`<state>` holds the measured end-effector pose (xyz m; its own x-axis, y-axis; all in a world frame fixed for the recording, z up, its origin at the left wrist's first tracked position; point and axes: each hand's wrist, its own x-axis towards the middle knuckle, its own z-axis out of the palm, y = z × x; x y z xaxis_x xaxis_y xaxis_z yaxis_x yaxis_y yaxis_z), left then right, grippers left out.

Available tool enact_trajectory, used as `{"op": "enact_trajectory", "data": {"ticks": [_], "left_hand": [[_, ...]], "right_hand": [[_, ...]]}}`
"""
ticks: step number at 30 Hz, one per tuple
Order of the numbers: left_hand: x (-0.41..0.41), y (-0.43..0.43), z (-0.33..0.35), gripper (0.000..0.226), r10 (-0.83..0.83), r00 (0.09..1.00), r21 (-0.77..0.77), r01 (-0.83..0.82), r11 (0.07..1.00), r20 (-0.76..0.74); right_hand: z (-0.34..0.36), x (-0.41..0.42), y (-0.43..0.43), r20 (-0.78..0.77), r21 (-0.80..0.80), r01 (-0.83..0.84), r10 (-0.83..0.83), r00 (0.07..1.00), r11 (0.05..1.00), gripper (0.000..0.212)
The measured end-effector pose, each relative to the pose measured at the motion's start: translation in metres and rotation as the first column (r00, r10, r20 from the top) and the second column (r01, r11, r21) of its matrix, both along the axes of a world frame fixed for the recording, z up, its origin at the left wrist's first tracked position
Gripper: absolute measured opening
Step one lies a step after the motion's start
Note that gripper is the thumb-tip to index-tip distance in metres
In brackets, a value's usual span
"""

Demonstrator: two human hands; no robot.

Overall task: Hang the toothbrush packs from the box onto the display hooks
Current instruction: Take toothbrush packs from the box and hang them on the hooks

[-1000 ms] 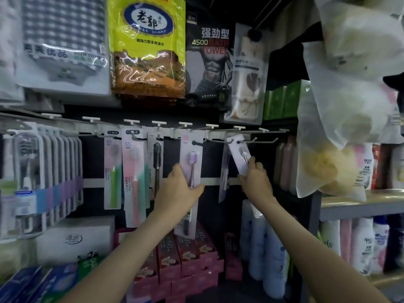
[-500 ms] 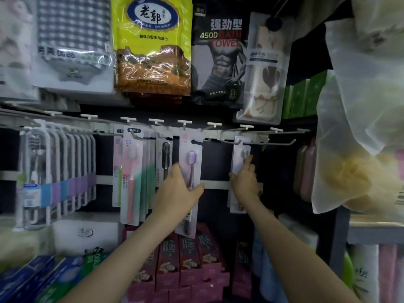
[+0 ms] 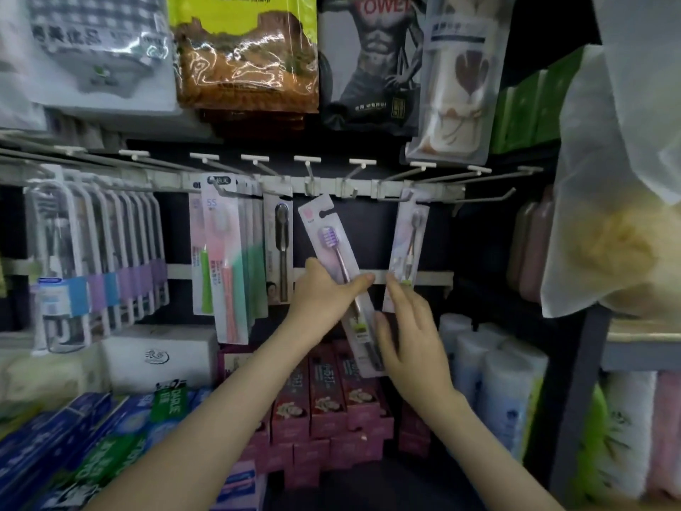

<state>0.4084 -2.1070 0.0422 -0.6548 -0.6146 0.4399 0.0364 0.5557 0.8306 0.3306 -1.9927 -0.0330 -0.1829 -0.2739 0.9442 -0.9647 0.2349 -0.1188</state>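
The left hand (image 3: 324, 295) pinches the tilted pack (image 3: 329, 237) just below the hooks (image 3: 311, 177), the right hand (image 3: 414, 344) lies slack-fingered beside its lower end; held so askew, its slot may miss a hook and the pack may drop.

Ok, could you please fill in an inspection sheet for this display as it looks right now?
Surface: hook rail across a dark back panel; several hooks near the middle are bare.
Job's things: purple toothbrush pack tilted, its hang hole below the hooks, not hung; pale toothbrush pack hangs on a hook to its right; box not in view.
Clutter: hung toothbrush packs at left; toothpaste boxes stacked below.
Hands: left hand grips the tilted pack's middle; right hand open beside its lower end, contact unclear.
Cables: nothing seen.
Surroundings: bagged goods above; translucent bags at right.
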Motion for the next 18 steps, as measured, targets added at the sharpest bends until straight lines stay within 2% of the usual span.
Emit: {"op": "enact_trajectory", "data": {"ticks": [2,4,7,10,12,14,16,18], "left_hand": [[-0.005,0.004,0.002,0.053,-0.026,1.000,0.031,0.027,0.999,-0.006],[-0.011,0.009,0.001,0.052,-0.044,0.999,0.058,0.045,0.997,-0.020],[-0.017,0.015,-0.002,0.052,-0.101,0.990,0.226,0.121,0.966,-0.097],[-0.017,0.016,-0.004,0.054,-0.211,0.972,0.328,0.233,0.915,-0.103],[-0.014,0.015,-0.004,0.041,-0.290,0.949,0.342,0.316,0.885,-0.125],[-0.010,0.009,-0.002,0.041,-0.263,0.961,0.202,0.274,0.940,-0.082],[-0.005,0.000,0.001,0.053,-0.078,0.994,-0.054,0.074,0.996,-0.079],[0.004,-0.007,0.005,0.068,0.078,0.973,-0.322,-0.148,0.935,-0.219]], "right_hand": [[-0.006,0.003,-0.001,-0.045,0.064,0.118,-0.116,0.992,0.991,0.052],[-0.009,0.009,-0.005,-0.011,0.118,0.173,-0.173,0.985,0.978,0.060],[-0.011,0.014,-0.009,0.047,0.173,0.244,-0.256,0.966,0.954,0.076],[-0.006,0.013,-0.012,0.157,0.099,0.229,-0.242,0.957,0.968,0.078],[-0.001,0.010,-0.012,0.251,0.085,0.157,-0.174,0.952,0.984,0.073],[0.002,0.002,-0.009,0.280,0.090,0.116,-0.137,0.950,0.989,0.073],[0.004,-0.012,-0.004,0.306,0.119,0.107,-0.139,0.942,0.987,0.074],[0.006,-0.027,0.004,0.336,0.136,0.150,-0.188,0.923,0.979,0.073]]}}
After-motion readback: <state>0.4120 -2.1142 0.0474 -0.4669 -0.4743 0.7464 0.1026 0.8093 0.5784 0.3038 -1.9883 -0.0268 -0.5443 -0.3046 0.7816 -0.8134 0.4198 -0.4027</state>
